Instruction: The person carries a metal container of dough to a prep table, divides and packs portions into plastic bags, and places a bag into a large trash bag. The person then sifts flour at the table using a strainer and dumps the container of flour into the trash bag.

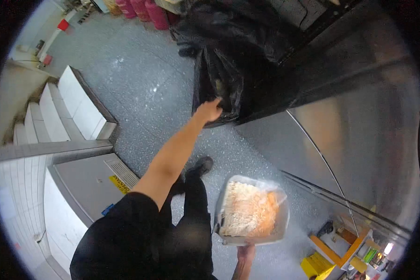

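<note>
My left hand (208,112) reaches forward to the near rim of a black plastic bag (240,77). Its fingers look curled at the rim, with the index finger stretched towards the inside. A small yellowish-brown thing (219,86) shows in the bag's opening beyond the fingertips; its kind is unclear. Low on the right, my right hand (246,253) grips the edge of a pale plastic tub (284,219). White and orange shredded-looking food (252,210) fills much of the tub, partly under a hazy patch. The fingers beneath the tub are hidden.
White-tiled steps (79,102) and a grey cabinet with a yellow label (88,182) stand on the left. A large metal surface (340,140) borders the right. Pink containers (156,14) are at the back, a yellow box (316,266) at lower right. Speckled grey floor (149,70) lies between.
</note>
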The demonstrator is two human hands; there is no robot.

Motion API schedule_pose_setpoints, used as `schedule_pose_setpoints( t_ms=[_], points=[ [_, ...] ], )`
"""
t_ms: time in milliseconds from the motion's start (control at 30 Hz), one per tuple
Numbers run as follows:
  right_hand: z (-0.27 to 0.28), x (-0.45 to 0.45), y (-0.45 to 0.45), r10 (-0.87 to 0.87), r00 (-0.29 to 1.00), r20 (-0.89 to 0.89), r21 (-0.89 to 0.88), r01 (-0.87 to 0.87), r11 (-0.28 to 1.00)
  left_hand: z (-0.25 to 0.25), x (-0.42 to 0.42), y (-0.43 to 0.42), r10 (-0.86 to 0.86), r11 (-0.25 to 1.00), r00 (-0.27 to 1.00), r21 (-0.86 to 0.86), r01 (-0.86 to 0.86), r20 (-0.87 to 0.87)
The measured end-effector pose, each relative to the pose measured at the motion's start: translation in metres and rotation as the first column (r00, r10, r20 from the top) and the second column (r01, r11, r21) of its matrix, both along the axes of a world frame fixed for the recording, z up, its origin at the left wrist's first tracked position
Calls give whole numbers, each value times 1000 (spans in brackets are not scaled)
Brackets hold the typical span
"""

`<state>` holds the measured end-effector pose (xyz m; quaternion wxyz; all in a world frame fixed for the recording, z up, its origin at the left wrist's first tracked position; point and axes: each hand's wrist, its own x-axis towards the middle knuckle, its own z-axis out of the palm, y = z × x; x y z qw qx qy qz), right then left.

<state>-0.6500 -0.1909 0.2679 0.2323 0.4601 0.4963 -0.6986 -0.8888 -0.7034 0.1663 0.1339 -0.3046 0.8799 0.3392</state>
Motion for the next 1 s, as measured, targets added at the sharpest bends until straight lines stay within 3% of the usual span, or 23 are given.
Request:
schedule_pose_setpoints(
  t_ms=[167,200,267,333,400,467,567,667,767,833,900,933,967,1000],
  points=[
    [3,-41,-67,127,987,102,93,-136,986,-87,-72,-58,115,993,993,15,-115,-7],
    [13,-43,-82,143,986,87,131,-154,979,-100,-70,-68,54,997,998,-64,-53,13],
    [15,-53,-123,167,984,61,216,-176,960,-122,-50,-84,86,983,988,-148,-105,-130],
    [13,-59,-146,218,972,85,195,-231,953,-118,-12,-101,22,982,968,-175,-68,-250],
    [15,-67,-190,313,943,116,186,-330,926,-135,31,-127,305,948,894,15,-318,-328],
    [34,-84,-194,415,902,119,214,-432,876,-127,64,-118,336,925,849,-28,-379,-408],
    [42,-103,-210,532,846,21,181,-527,831,-106,100,-99,240,967,895,14,-254,-376],
    [61,-113,-232,587,809,17,206,-578,790,-57,125,-89,278,953,939,185,-242,-204],
    [77,-129,-241,704,710,-16,280,-673,685,-23,122,-95,252,965,904,17,-262,-345],
    [92,-142,-262,700,714,14,298,-672,678,38,73,-111,150,982,813,-12,-189,-563],
    [110,-156,-274,762,647,-34,325,-713,621,85,6,-129,20,989,802,-108,-104,-597],
    [115,-159,-277,787,613,-65,342,-727,595,85,-19,-138,-176,949,807,-316,-14,-564],
    [113,-162,-262,885,465,-3,353,-828,436,80,-42,-140,-286,904,833,-422,70,-475],
    [113,-161,-262,885,464,-26,365,-820,441,63,-58,-143,-377,819,845,-563,113,-378]
  ],
)
